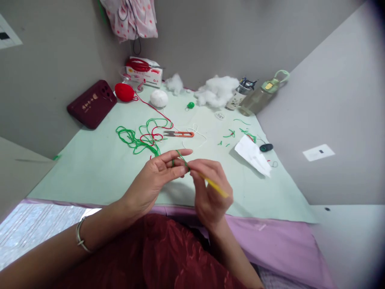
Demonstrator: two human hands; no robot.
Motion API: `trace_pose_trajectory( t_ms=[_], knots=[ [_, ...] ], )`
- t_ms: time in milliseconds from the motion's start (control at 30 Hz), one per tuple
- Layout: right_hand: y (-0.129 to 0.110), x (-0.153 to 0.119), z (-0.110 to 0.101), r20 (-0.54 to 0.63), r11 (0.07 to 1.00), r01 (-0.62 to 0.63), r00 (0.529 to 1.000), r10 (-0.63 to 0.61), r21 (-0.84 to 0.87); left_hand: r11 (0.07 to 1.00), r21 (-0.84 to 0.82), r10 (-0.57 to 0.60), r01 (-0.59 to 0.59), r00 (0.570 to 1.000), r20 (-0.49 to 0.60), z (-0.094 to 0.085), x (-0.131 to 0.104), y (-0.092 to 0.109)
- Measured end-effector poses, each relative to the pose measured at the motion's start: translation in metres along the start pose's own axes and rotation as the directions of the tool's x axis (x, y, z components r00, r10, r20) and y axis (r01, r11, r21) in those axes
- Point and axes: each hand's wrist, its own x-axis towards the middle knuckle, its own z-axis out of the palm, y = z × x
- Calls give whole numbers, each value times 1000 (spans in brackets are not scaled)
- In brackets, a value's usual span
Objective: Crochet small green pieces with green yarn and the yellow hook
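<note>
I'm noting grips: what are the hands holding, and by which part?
The left hand pinches green yarn just below the strand stretched to its forefinger. The right hand holds a yellow stick toward its front, the back end sticking out.

Matt green yarn (140, 143), plastic-looking yellow handle (217, 188), fluffy stuffing (218, 90), shiny metal bangle (78, 235)
</note>
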Motion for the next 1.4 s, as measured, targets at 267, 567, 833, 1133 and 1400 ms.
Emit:
trace_pose_trajectory(
  t_ms=[267,567,833,1133,1400],
  knots=[
    [0,8,-8,-65,909,-271,950,305,317,992,-107,-66,61,997,-40,-1,3,4],
    [5,11,-8,96,762,-428,893,441,485,993,116,3,-2,1000,-11,1,-1,9],
    [1,2,-13,33,991,-108,994,106,84,990,132,62,-56,997,-38,-1,-3,8],
    [0,3,-7,-81,983,-120,988,132,140,988,-99,-122,122,993,6,-2,0,6],
    [-2,6,-1,8,981,-144,989,145,128,998,66,2,1,999,-44,5,-1,6]
  ],
)
